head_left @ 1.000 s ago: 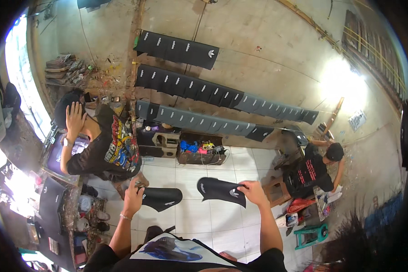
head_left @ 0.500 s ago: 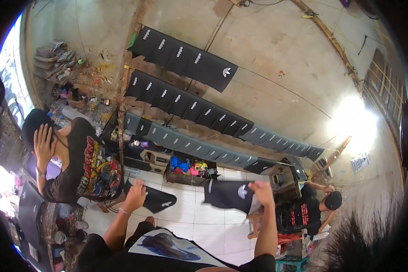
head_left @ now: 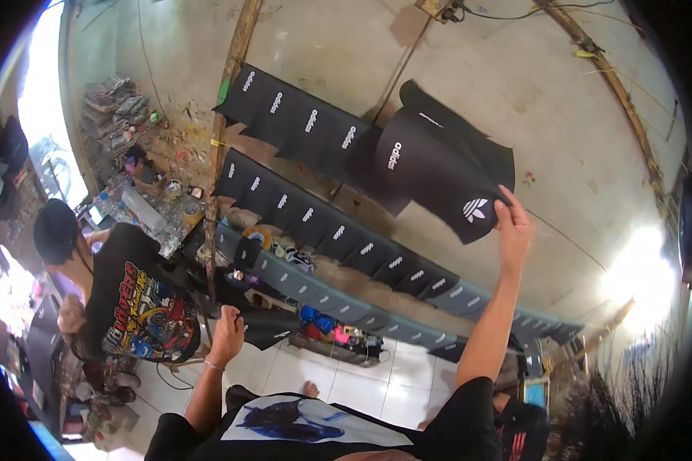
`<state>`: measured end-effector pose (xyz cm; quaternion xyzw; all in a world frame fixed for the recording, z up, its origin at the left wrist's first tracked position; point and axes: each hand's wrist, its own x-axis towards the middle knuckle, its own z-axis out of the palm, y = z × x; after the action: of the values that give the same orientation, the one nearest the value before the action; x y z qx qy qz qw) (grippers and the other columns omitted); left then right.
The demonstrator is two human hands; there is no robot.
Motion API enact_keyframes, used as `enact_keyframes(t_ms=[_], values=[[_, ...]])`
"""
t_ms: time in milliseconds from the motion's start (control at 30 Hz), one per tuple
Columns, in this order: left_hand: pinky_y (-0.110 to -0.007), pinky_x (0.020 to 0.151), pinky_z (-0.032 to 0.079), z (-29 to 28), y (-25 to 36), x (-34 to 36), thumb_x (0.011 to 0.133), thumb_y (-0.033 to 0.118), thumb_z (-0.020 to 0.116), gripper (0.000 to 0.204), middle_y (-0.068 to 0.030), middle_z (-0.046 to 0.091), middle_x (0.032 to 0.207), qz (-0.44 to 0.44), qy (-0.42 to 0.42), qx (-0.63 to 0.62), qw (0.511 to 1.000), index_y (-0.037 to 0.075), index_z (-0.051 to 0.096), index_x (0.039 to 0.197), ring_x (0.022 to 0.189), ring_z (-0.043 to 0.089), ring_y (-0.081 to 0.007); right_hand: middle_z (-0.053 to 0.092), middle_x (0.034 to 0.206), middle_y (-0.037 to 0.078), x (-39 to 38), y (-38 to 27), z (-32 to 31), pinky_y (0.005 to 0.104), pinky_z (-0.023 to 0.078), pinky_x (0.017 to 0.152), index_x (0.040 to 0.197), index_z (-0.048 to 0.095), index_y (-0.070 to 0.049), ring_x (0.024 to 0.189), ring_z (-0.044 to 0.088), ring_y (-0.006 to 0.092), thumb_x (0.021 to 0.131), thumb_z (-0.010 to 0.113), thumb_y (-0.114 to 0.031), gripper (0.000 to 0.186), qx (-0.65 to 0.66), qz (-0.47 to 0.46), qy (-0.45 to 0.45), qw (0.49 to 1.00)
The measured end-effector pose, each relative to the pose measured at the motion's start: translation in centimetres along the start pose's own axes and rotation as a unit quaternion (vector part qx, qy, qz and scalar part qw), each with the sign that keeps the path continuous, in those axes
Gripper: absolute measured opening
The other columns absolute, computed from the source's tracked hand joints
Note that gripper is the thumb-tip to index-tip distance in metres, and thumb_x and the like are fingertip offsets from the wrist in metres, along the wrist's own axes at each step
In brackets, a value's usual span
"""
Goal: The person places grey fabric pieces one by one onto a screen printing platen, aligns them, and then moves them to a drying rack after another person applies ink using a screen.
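Note:
My right hand (head_left: 515,223) is raised at the right end of the upper line. Its thumb and fingers pinch the lower corner of a black fabric panel (head_left: 430,165) with a white emblem and lettering. The panel is draped beside the upper row of black panels (head_left: 296,123), overlapping its end. Low on the left, my left hand (head_left: 227,336) is closed on another black fabric panel (head_left: 269,329), which hangs to the right with a small white print. Beneath the upper row hang a second row of black panels (head_left: 323,223) and a grey row (head_left: 346,298).
A wooden pole (head_left: 221,146) stands at the rows' left end. A person in a dark printed shirt (head_left: 150,307) works at the left; another person's dark clothing (head_left: 524,430) shows at lower right. A box of coloured items (head_left: 338,346) rests on the tiled floor.
My right hand has risen from waist height to the upper line, bringing its black panel against the row. My left hand stays low with its panel. The view has shifted.

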<state>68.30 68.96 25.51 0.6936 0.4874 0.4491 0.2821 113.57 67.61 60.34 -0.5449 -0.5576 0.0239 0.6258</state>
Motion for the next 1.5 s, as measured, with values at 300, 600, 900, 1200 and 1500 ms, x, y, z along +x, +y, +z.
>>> enact_keyframes(t_ms=[300,600,900,1200,1500], values=[[-0.046,0.061,0.041,8.0,4.8,-0.5,0.088,0.001,0.05,0.019,-0.0217,0.055,0.072,-0.14,0.043,0.028,0.989,0.0,0.037,0.101,0.069,0.055,-0.0415,0.054,0.073,-0.004,2.9,16.2,3.1,0.0176,0.039,0.064,0.115,0.06,0.006,0.068,0.048,0.0032,0.086,0.063,-0.004,0.031,0.245,0.102,0.019,0.964],[-0.042,0.058,0.042,10.5,7.1,-1.3,0.088,0.001,0.049,0.014,-0.0174,0.054,0.067,-0.179,0.052,0.024,0.982,0.002,0.039,0.098,0.062,0.056,-0.0347,0.062,0.085,0.004,5.9,17.8,4.9,0.0213,0.045,0.066,0.122,0.053,0.003,0.073,0.056,0.0081,0.087,0.062,-0.002,0.037,0.286,0.091,0.052,0.952],[-0.037,0.056,0.039,9.9,5.3,-1.9,0.088,0.003,0.05,0.016,-0.0111,0.051,0.062,-0.159,0.047,0.012,0.986,0.003,0.043,0.102,0.057,0.05,-0.0241,0.06,0.081,0.003,7.1,19.8,5.8,0.0203,0.041,0.062,0.127,0.048,-0.001,0.07,0.052,0.006,0.085,0.061,0.002,0.044,0.288,0.064,0.075,0.952],[-0.034,0.052,0.035,3.1,4.2,-1.0,0.087,0.004,0.053,0.018,-0.0086,0.047,0.059,-0.118,-0.038,-0.02,0.992,0.004,0.049,0.105,0.052,0.044,-0.0206,0.059,0.081,0.007,-18.9,25.8,9.8,0.0352,0.044,0.07,0.093,0.056,-0.004,0.074,0.056,0.0196,0.094,0.044,-0.028,0.027,0.021,0.197,-0.071,0.978],[-0.022,0.071,0.04,3.8,3.9,4.0,0.087,-0.001,0.054,0.03,-0.0027,0.05,0.096,-0.085,-0.121,-0.202,0.968,0.003,0.049,0.115,0.081,0.044,-0.0086,0.057,0.08,-0.003,-28.2,18.3,9.9,0.0204,0.036,0.052,0.092,0.06,-0.006,0.064,0.048,0.0044,0.088,0.064,-0.025,0.019,0.277,0.436,-0.156,0.842]])
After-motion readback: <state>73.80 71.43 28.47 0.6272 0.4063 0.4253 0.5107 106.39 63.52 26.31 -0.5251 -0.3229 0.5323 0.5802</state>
